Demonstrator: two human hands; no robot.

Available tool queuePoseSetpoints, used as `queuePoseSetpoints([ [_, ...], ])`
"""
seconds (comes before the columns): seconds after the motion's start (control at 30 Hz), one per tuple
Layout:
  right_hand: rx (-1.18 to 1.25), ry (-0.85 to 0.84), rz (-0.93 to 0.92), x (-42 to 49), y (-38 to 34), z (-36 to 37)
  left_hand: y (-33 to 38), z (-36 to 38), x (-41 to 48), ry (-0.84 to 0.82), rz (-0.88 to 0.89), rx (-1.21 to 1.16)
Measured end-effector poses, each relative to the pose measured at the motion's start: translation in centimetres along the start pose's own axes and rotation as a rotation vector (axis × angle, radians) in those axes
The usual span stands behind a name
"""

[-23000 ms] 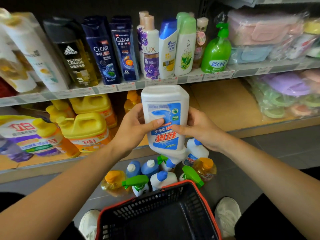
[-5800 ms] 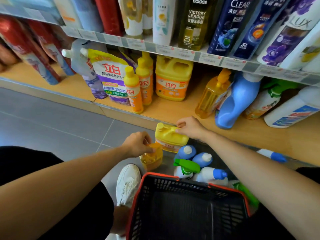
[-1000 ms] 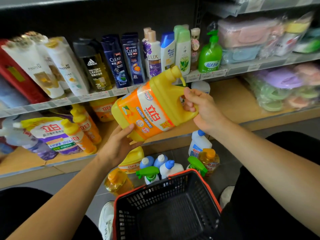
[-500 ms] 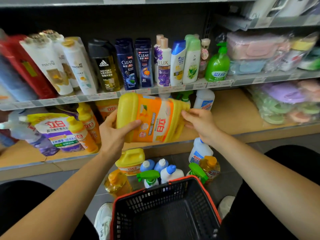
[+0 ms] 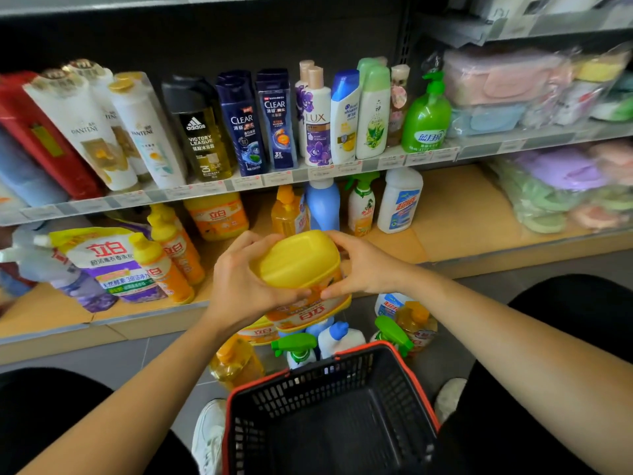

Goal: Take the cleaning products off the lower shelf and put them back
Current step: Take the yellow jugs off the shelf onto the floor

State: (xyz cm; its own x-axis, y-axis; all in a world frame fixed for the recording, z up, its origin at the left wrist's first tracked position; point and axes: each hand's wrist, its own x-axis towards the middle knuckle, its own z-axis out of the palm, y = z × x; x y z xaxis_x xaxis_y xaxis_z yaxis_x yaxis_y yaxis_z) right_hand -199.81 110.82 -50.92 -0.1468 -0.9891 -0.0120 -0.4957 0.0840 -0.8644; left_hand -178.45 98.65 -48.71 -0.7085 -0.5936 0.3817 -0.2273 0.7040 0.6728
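While both hands [image 5: 363, 265] clasp the yellow jug [image 5: 301, 269] — basket [image 5: 239, 416] empty.

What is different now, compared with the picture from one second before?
The yellow jug was tilted with its neck up; now it is turned over, bottom towards the camera, and lower, in front of the lower shelf. The left hand moved from under it to its side; the right hand left the handle for the other side. Both keep holding it. The basket and floor bottles stayed.
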Motion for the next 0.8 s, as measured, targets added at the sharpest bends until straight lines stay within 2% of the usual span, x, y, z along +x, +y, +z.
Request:
queuePoseSetpoints([
  [0.1, 0.132, 0.043, -0.028, -0.4, -0.4, 0.2, 0.3, -0.2, 0.2, -0.026, 0.002, -0.065],
  [0.43, 0.153, 0.181, -0.101, -2.1, -2.3, -0.3, 1.0, -0.6, 0.1, -0.144, 0.098, -0.12],
  [0.7, 0.073, 0.223, -0.144, -2.9, -3.5, 1.1, 2.6, 0.8, -0.7, -0.094, 0.565, 0.143],
  [0.8, 0.1, 0.22, -0.137, -2.9, -3.5, 1.2, 2.3, 0.8, -0.7, -0.076, 0.647, 0.142],
])
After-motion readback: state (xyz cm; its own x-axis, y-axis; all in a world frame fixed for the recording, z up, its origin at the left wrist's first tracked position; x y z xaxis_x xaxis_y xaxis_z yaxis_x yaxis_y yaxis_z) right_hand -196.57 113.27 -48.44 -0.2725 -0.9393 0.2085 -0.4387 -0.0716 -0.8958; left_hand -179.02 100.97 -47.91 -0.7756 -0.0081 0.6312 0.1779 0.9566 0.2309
